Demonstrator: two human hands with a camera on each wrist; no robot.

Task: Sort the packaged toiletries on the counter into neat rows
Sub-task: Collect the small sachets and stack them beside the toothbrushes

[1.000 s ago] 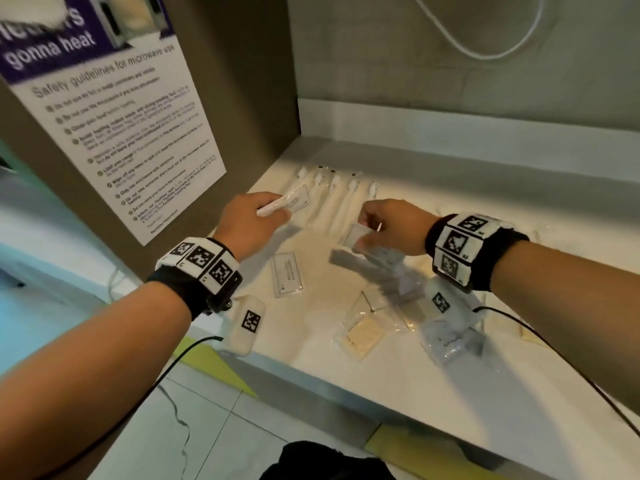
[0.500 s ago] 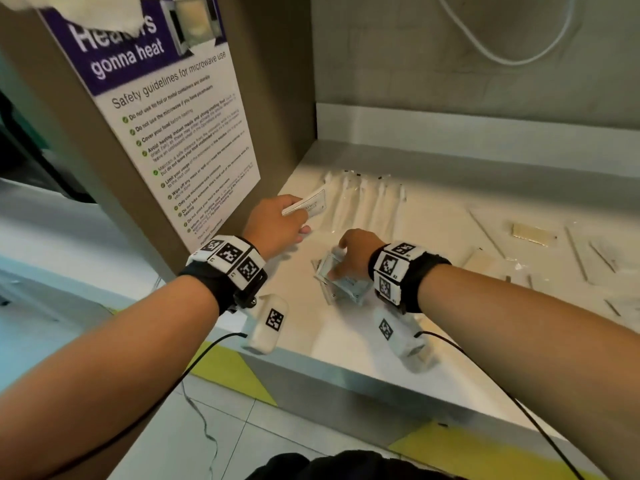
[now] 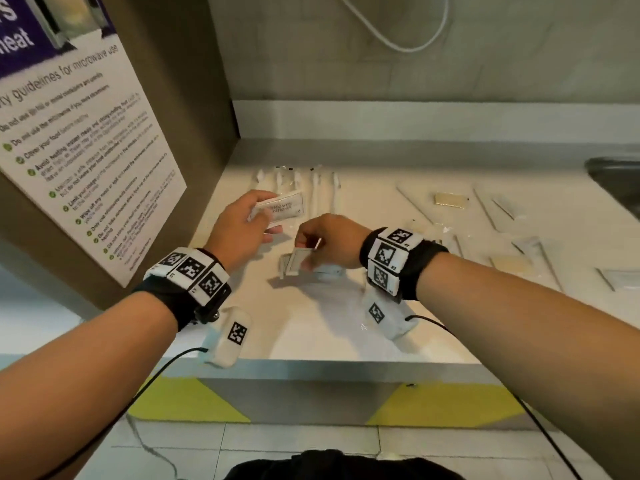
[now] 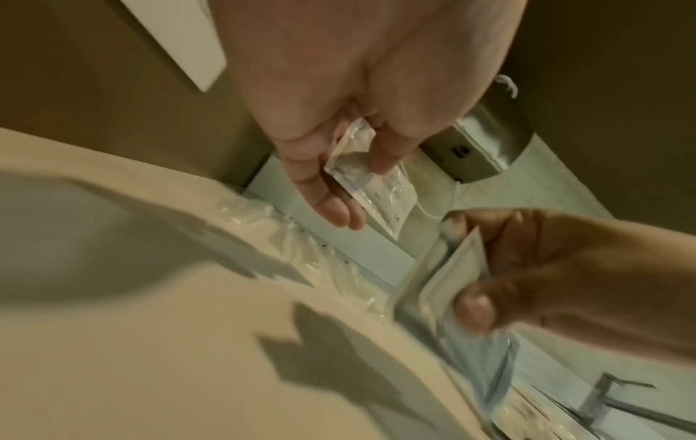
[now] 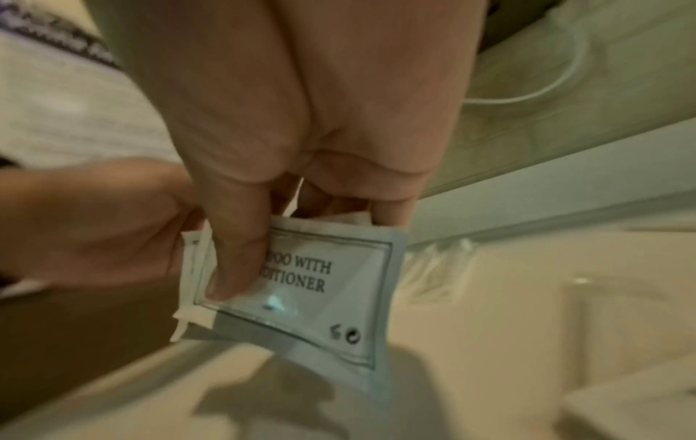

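My left hand [image 3: 258, 216] pinches a white sachet [image 3: 282, 207] above the counter's left part; the left wrist view shows this sachet [image 4: 371, 181] between thumb and fingers. My right hand [image 3: 313, 245] grips a small stack of shampoo sachets [image 3: 294, 263] just right of it, low over the counter. In the right wrist view the front sachet [image 5: 320, 297] reads "with conditioner", with my thumb across it. A row of wrapped white toothbrushes [image 3: 301, 188] lies behind both hands.
The cream counter [image 3: 311, 327] ends at a brown side panel with a poster [image 3: 86, 161] on the left. Flat packets and long wrapped items [image 3: 450, 200] lie scattered to the right. A steel sink [image 3: 616, 181] sits at the far right edge.
The right hand has lifted the sachet stack off the counter and brought it close to the left hand. The left hand's sachet has turned flatter, and the view has shifted right.
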